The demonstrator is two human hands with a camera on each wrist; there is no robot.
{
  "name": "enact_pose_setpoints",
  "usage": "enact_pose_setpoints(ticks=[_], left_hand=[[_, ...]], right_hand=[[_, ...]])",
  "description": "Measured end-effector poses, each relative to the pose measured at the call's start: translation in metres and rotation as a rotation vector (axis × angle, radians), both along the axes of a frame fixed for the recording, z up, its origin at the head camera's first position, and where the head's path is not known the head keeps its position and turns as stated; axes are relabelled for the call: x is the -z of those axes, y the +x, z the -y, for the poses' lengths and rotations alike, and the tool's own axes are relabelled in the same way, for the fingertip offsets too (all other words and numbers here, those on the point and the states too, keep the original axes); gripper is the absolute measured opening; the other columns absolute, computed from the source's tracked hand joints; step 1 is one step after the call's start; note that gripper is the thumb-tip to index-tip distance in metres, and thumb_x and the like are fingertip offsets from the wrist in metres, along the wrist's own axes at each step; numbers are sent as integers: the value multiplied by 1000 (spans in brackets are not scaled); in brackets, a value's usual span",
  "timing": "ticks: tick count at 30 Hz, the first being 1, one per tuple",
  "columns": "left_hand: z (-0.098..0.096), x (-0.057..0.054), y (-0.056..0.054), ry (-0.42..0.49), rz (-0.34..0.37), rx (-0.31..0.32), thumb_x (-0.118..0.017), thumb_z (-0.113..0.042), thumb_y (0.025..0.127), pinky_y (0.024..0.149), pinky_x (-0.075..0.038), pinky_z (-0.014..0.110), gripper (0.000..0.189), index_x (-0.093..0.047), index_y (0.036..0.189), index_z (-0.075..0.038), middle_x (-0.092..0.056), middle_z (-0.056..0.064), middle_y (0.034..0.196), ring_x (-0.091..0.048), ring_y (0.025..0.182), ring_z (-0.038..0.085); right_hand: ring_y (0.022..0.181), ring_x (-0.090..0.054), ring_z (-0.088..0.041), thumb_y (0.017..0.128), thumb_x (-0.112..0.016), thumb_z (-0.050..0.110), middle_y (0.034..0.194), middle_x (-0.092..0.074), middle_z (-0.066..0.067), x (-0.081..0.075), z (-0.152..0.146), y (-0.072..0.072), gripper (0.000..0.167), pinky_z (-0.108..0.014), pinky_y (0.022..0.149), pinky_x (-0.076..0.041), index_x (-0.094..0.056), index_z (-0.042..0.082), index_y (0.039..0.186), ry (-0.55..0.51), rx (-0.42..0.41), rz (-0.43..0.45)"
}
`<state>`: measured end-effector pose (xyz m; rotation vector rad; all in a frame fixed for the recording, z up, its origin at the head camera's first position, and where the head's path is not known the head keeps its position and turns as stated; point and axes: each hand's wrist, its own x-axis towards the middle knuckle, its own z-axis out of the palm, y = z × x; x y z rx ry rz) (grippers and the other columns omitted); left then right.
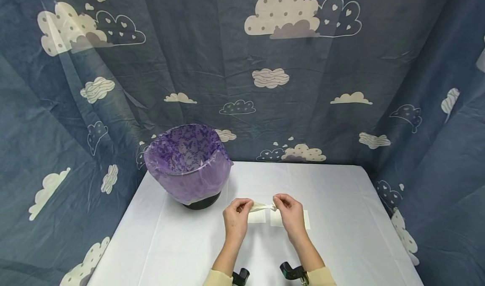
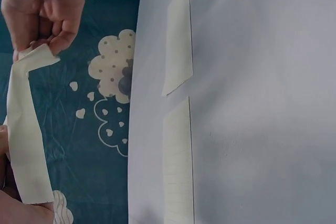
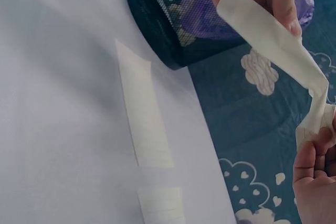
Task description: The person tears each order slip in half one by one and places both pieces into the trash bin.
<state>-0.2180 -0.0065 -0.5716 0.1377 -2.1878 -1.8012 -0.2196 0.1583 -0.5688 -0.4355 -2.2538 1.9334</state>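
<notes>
A narrow cream paper strip [image 1: 261,207] is stretched between both hands above the table, twisted and folded near its right end. My left hand [image 1: 236,218] pinches its left part; in the right wrist view the strip's broad, flat end [image 3: 262,32] lies across these fingers. On the other end, my right hand [image 1: 291,215] grips the crumpled part between thumb and fingers. In the left wrist view, a short folded flap [image 2: 42,59] sticks out beneath the right hand's fingertips. Below the hands, two pale, faintly lined paper pieces [image 2: 178,40] [image 2: 177,166] lie end to end with a small gap.
Back left on the white table [image 1: 182,252] stands a dark mesh bin [image 3: 152,19], lined with a purple bag [image 1: 193,180]. Dark blue cloud-print curtains [image 1: 235,67] enclose the back and sides. Black straps with small devices [image 1: 291,271] sit on the wrists.
</notes>
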Motion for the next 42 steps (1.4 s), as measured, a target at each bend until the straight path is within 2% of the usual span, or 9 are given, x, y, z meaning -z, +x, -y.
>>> enact_pose_setpoints(ticks=[8,14,20,26,35,42], left_hand=[[3,1,0,22,-22,-8,-86,-11,88,64,-42,15,4,-82,86,-9,-75,4,80,-53,70,3],[8,3,-3,38,-37,-40,-85,-10,88,65,-42,15,4,-82,86,-10,-75,5,79,-53,70,4],[11,0,-6,50,-43,-46,-85,-13,89,66,-44,16,9,-82,88,-4,-76,5,81,-55,72,4],[16,1,-6,57,-51,-50,-84,-11,90,67,-46,17,5,-82,87,-7,-76,4,81,-56,73,3],[27,1,-8,73,-69,-71,-84,-11,90,67,-44,15,4,-82,90,-7,-76,9,83,-55,73,4],[35,-6,-7,95,-94,-100,-83,-12,91,66,-42,15,4,-81,90,-8,-75,10,84,-53,74,5]], right_hand=[[89,-63,-7,101,-73,15,103,-73,-7,4,-4,2,18,-15,75,-53,-75,-1,108,-7,-2,8],[87,-62,-9,102,-72,16,100,-72,-2,4,-9,1,17,-18,74,-54,-75,0,107,5,0,22],[88,-62,-9,102,-72,17,101,-73,-3,3,-11,0,17,-18,75,-54,-74,1,107,30,-2,24],[89,-63,-9,102,-72,18,101,-73,-3,6,-11,1,17,-22,79,-57,-75,1,108,30,-7,41],[87,-62,-7,102,-72,17,99,-73,0,7,-18,4,19,-17,77,-53,-75,0,109,35,19,40],[90,-62,-9,102,-74,22,101,-74,-1,8,-26,4,23,-21,80,-54,-76,2,111,28,38,53]])
